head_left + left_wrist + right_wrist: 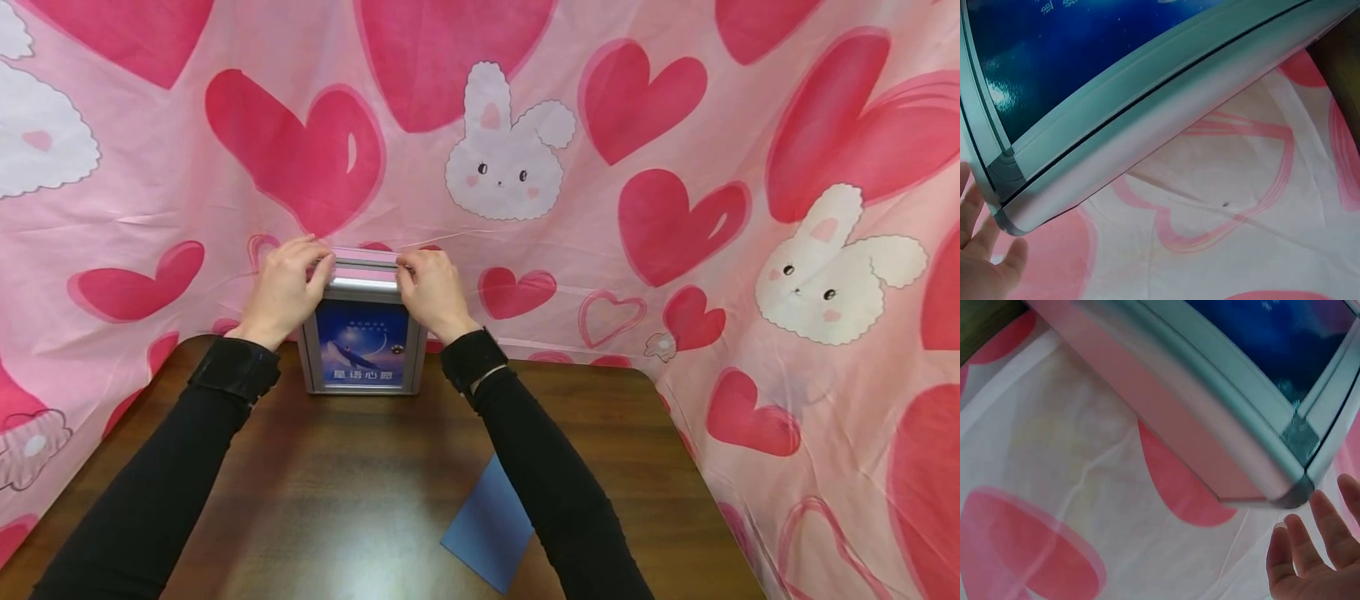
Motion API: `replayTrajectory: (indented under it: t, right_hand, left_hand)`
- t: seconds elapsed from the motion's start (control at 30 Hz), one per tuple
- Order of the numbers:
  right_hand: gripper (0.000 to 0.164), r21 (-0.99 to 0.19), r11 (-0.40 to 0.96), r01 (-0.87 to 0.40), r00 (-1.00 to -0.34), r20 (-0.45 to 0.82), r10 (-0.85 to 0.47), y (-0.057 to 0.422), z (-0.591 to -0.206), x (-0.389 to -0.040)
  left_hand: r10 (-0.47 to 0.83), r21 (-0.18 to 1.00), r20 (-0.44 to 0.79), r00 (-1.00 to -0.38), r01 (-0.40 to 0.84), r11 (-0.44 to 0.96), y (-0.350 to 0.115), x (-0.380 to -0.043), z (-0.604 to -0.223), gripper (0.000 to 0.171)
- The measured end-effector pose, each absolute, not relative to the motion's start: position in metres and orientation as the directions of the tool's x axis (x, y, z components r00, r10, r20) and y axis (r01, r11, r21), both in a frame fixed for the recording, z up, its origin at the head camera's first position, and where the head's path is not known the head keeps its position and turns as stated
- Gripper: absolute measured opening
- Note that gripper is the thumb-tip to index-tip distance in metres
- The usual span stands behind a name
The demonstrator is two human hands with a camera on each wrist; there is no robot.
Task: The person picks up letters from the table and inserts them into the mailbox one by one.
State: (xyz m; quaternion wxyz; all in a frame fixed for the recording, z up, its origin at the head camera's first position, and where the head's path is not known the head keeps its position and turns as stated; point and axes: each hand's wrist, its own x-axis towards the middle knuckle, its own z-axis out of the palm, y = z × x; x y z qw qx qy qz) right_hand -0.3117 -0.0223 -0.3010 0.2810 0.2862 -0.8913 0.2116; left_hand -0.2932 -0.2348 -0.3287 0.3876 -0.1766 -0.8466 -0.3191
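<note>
A silver-framed box (360,285) stands upright on the wooden table, its blue front panel (352,333) showing a whale, a moon and pale lettering. A small round lock (397,349) sits on the panel's right side. My left hand (288,279) is at the box's top left corner; in the left wrist view its relaxed fingers (985,234) are spread around that corner. At the top right corner, my right hand (433,287) mirrors it, its loosely extended fingers (1325,534) right at the edge. A slot (363,263) runs along the top between the hands.
A blue card (489,525) lies on the table (352,483), partly covered by the right sleeve (555,483). Behind the box and along both sides hangs a pink cloth (420,183) with hearts and rabbits. Black bands (235,370) circle both wrists.
</note>
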Motion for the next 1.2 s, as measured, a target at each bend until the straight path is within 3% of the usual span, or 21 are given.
replayTrajectory:
  t: [0.37,0.63,0.9,1.2]
  right_hand:
    - [0.025,-0.236,0.747,-0.621,-0.689,0.619,-0.377,-0.023,-0.309,-0.290]
    - [0.023,-0.348,0.670,-0.656,-0.668,0.681,-0.301,-0.017,-0.310,-0.272]
    - [0.022,-0.436,0.622,-0.650,-0.691,0.680,-0.245,0.007,-0.331,-0.246]
    - [0.023,-0.521,0.689,-0.504,-0.799,0.585,-0.141,0.067,-0.376,-0.227]
  left_hand:
    - [0.046,0.450,0.737,-0.674,0.540,0.711,-0.227,-0.280,-0.329,0.028]
    - [0.086,0.396,0.803,-0.590,0.635,0.663,-0.207,-0.267,-0.325,0.023]
    - [0.154,0.326,0.857,-0.492,0.749,0.577,-0.172,-0.248,-0.339,0.014]
    - [0.276,0.312,0.842,-0.464,0.835,0.453,-0.119,-0.220,-0.359,0.011]
